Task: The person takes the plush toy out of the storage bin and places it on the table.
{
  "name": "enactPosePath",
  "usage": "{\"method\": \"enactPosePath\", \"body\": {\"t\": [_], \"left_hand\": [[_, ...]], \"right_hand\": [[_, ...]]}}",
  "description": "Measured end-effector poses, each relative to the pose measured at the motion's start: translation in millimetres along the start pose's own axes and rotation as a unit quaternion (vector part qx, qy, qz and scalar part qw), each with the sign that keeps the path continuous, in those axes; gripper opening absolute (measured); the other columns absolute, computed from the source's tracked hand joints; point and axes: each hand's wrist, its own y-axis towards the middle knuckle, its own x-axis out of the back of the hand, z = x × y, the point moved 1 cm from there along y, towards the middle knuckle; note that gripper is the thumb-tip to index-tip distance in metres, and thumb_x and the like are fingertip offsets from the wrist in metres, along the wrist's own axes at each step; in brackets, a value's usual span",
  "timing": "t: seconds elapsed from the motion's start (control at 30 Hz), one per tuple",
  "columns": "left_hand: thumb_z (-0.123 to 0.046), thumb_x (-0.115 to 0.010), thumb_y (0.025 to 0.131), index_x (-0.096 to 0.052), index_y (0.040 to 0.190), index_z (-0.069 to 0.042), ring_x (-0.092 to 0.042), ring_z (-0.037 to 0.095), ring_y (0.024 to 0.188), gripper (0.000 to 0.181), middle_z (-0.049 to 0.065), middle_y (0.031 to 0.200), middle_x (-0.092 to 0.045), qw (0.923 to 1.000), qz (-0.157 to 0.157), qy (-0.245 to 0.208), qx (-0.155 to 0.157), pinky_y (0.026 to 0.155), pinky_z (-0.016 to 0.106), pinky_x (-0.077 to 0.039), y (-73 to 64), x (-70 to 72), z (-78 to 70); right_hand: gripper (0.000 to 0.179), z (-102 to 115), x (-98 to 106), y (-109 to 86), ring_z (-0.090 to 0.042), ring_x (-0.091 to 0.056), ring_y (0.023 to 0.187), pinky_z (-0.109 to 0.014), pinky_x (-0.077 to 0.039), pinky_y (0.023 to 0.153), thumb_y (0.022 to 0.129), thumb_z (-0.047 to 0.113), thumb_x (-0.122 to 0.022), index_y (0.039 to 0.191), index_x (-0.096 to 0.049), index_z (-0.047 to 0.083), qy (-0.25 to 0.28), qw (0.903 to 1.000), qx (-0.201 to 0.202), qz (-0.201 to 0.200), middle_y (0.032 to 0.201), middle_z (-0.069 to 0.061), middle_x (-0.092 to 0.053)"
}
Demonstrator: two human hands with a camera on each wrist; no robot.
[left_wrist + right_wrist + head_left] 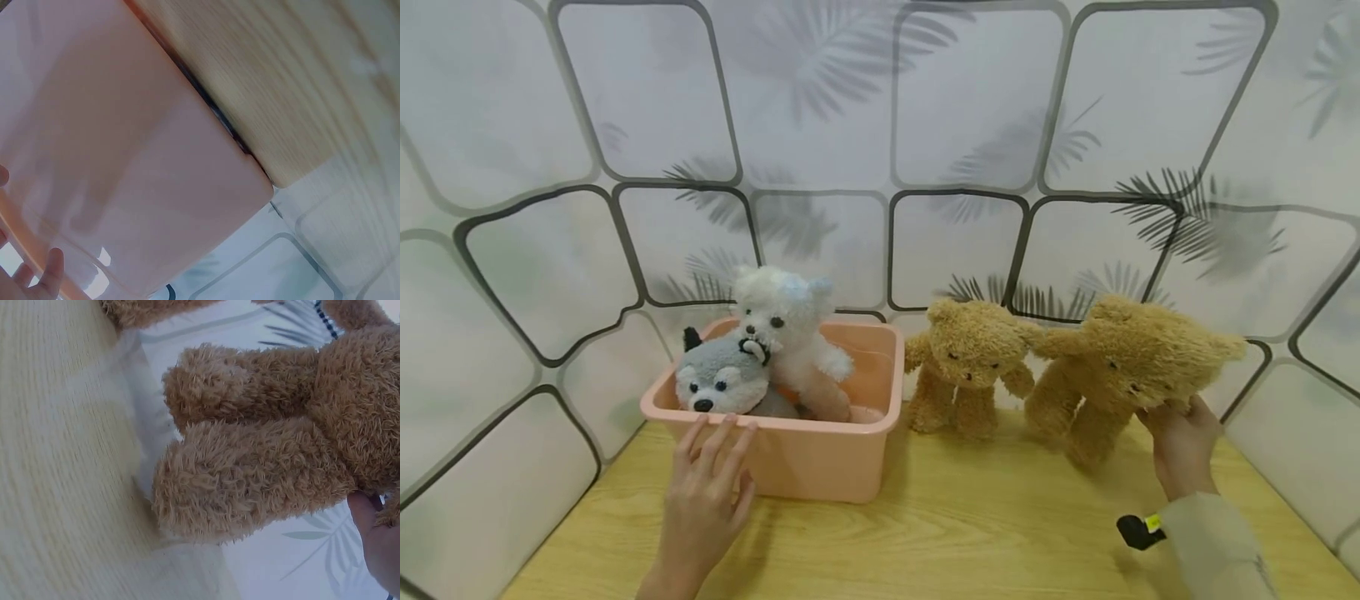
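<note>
My right hand (1182,437) grips a light-brown teddy bear (1150,358) by its side, just under the head. The bear leans over, its legs low near the table; in the right wrist view its shaggy legs (250,481) fill the middle and my thumb presses into the fur. My left hand (703,492) rests its fingertips on the front rim of a pink plastic bin (820,458), fingers loosely extended. Inside the bin sit a grey-and-white husky plush (722,379) and a white plush bear (786,325).
A second brown teddy bear (966,358) stands between the bin and the held bear, close to the back wall. Under everything is a wooden table (970,533). Patterned fabric walls (820,108) enclose the back and sides.
</note>
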Motion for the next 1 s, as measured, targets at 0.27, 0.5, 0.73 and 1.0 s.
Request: {"method": "enactPosePath", "body": {"t": [0.27, 0.5, 0.73, 1.0], "left_hand": [[-0.022, -0.039, 0.095, -0.066, 0.13, -0.001, -0.046, 0.057, 0.123, 0.048, 0.027, 0.129, -0.06, 1.0, 0.008, 0.0, 0.004, 0.089, 0.054, -0.046, -0.1, 0.8, -1.3], [-0.023, -0.039, 0.095, -0.067, 0.128, -0.002, -0.047, 0.057, 0.122, 0.048, 0.026, 0.128, -0.061, 0.9999, -0.013, -0.003, 0.0, 0.072, 0.056, -0.051, 0.9, -1.6, 0.0], [-0.022, -0.04, 0.094, -0.067, 0.127, -0.002, -0.048, 0.057, 0.121, 0.047, 0.026, 0.128, -0.062, 0.9998, -0.02, -0.006, -0.001, 0.071, 0.056, -0.052, 2.3, -3.7, -0.6], [-0.022, -0.039, 0.094, -0.066, 0.129, -0.001, -0.046, 0.058, 0.123, 0.049, 0.027, 0.129, -0.06, 1.0, 0.008, 0.0, 0.004, 0.075, 0.055, -0.051, 1.3, 1.4, -1.7]], "right_hand": [[0.046, -11.3, -8.5, 15.1, 0.004, -0.066, 0.092, -0.014, -0.055, 0.073, 0.097, -0.007, -0.05, 0.139, -0.047, 0.012, -0.138, 0.9874, -0.049, -0.059, 0.103, 0.015, -0.065], [0.021, -19.0, -24.3, 26.4, -0.001, -0.066, 0.075, -0.015, -0.056, 0.067, 0.096, -0.005, -0.054, 0.113, -0.051, 0.008, -0.17, 0.9817, -0.041, -0.076, 0.089, 0.009, -0.062], [0.018, -26.2, -35.8, 35.0, -0.002, -0.064, 0.073, -0.016, -0.056, 0.069, 0.096, -0.003, -0.055, 0.111, -0.049, 0.006, -0.206, 0.9757, -0.049, -0.056, 0.089, 0.007, -0.059], [0.023, -27.4, -31.6, 35.1, 0.003, -0.062, 0.089, -0.015, -0.055, 0.081, 0.101, 0.005, -0.053, 0.122, -0.047, 0.014, -0.25, 0.9655, -0.064, 0.037, 0.106, 0.01, -0.055]]}}
